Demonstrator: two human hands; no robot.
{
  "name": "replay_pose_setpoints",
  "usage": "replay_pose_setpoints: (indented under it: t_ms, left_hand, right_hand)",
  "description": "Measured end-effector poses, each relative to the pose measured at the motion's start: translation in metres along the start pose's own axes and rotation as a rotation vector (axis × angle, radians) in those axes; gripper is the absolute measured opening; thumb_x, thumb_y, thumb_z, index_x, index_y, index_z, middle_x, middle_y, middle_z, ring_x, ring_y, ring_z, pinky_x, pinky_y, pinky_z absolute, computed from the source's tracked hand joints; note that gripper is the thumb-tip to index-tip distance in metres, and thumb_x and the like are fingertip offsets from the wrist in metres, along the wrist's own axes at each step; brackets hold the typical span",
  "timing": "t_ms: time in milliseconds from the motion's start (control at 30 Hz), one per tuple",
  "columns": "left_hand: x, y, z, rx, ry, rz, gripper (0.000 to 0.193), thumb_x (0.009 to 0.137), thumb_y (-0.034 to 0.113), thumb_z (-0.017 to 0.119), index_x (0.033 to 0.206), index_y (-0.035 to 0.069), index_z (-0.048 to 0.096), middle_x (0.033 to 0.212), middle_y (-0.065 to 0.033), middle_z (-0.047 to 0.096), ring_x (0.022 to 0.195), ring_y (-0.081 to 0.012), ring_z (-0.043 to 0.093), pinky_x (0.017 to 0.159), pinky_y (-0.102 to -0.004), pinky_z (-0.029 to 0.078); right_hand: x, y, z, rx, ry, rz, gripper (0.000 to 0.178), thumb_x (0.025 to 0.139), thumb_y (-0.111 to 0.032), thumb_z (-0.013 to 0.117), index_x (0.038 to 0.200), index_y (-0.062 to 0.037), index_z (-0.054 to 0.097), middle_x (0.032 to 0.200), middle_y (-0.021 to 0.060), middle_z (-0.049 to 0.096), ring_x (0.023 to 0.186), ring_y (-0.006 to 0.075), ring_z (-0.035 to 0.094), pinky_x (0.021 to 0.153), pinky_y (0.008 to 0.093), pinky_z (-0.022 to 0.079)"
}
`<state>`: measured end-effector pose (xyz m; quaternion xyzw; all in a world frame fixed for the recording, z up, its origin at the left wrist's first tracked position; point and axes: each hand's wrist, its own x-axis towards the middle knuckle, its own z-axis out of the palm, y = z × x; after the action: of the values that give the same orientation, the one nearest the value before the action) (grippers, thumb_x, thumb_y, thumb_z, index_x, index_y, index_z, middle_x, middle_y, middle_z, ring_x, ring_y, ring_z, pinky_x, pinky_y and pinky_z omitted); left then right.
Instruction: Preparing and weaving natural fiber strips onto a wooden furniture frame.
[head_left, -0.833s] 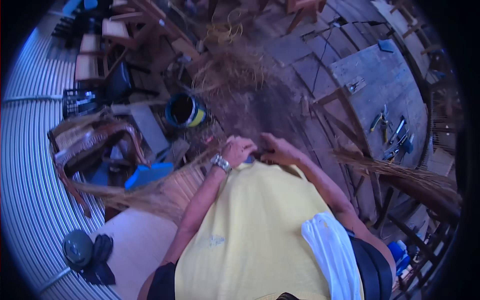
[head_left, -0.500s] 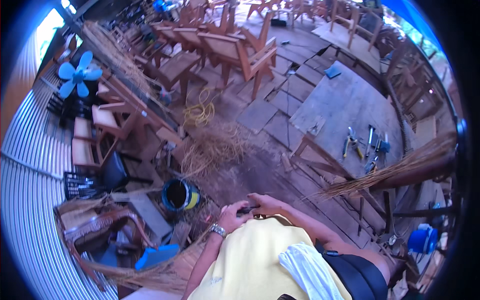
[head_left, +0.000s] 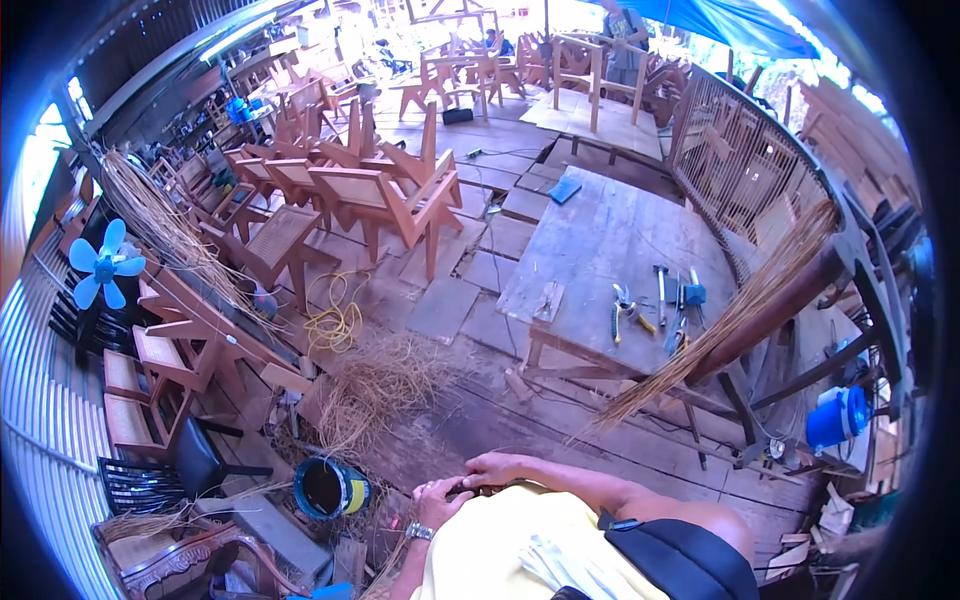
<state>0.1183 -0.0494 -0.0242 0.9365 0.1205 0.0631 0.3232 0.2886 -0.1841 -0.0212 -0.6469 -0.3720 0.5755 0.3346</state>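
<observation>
In front of my yellow shirt my two hands meet at waist height. My left hand (head_left: 436, 502), with a metal watch on its wrist, has its fingers bent and close to the right one. Curled beside it, my right hand (head_left: 497, 469) is closed. A small dark thing (head_left: 463, 490) shows between them, mostly covered by the fingers, so I cannot make out its kind. Beyond the hands lies a loose heap of dry cane strands (head_left: 385, 385). To the left of my hands stands a bucket (head_left: 325, 488) with dark contents.
A wooden work table (head_left: 610, 240) at right carries pliers (head_left: 628, 312) and a hammer (head_left: 660, 282). A bundle of long strands (head_left: 740, 315) rests over a beam near it. Wooden chairs (head_left: 375, 195) stand farther off, a yellow cord (head_left: 335, 318) lies on the floor, and a blue fan (head_left: 105, 265) is at left.
My view has tilted up and swung right, showing more of the workshop and a person at the back. My hands stay together at my waist, lower in the picture.
</observation>
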Motion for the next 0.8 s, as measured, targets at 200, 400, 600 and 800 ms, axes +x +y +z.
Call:
replay_pose_setpoints:
  t_ms: [200,400,600,800]
  left_hand:
    - [-0.017,0.007,0.015,-0.089,-0.004,-0.109,0.032,0.072,0.036,0.076,0.099,0.019,0.072,0.091,-0.0027,0.071,0.086,-0.0201,0.065,0.082,-0.0392,0.041]
    - [-0.032,0.020,0.023,-0.075,0.071,-0.126,0.029,0.072,0.038,0.073,0.096,0.022,0.072,0.094,0.0012,0.071,0.088,-0.0198,0.065,0.081,-0.0393,0.041]
    - [-0.016,0.035,0.013,-0.104,-0.193,-0.198,0.025,0.075,0.030,0.064,0.098,0.022,0.071,0.098,-0.0020,0.069,0.098,-0.0219,0.062,0.084,-0.0449,0.036]
    - [-0.069,0.028,0.031,-0.079,0.016,-0.428,0.025,0.071,0.029,0.067,0.095,0.023,0.072,0.091,-0.0022,0.071,0.094,-0.0233,0.064,0.082,-0.0466,0.037]
  right_hand:
    - [-0.008,0.014,0.009,-0.181,-0.106,-0.063,0.051,0.095,-0.049,0.048,0.105,-0.0007,0.059,0.096,0.0181,0.064,0.090,0.0279,0.061,0.077,0.0416,0.047]
    - [-0.007,0.027,0.020,-0.279,-0.171,-0.142,0.053,0.094,-0.050,0.050,0.111,0.0001,0.059,0.098,0.0194,0.066,0.092,0.0336,0.062,0.078,0.0424,0.047]
    - [-0.012,0.062,0.021,0.165,-0.129,0.006,0.023,0.094,-0.024,0.061,0.101,-0.0030,0.060,0.086,-0.0013,0.059,0.079,0.0074,0.052,0.068,0.0251,0.046]
    - [0.030,0.077,0.047,-0.068,-0.347,-0.132,0.026,0.095,-0.025,0.059,0.097,0.0006,0.058,0.084,0.0009,0.060,0.076,0.0084,0.052,0.065,0.0269,0.045]
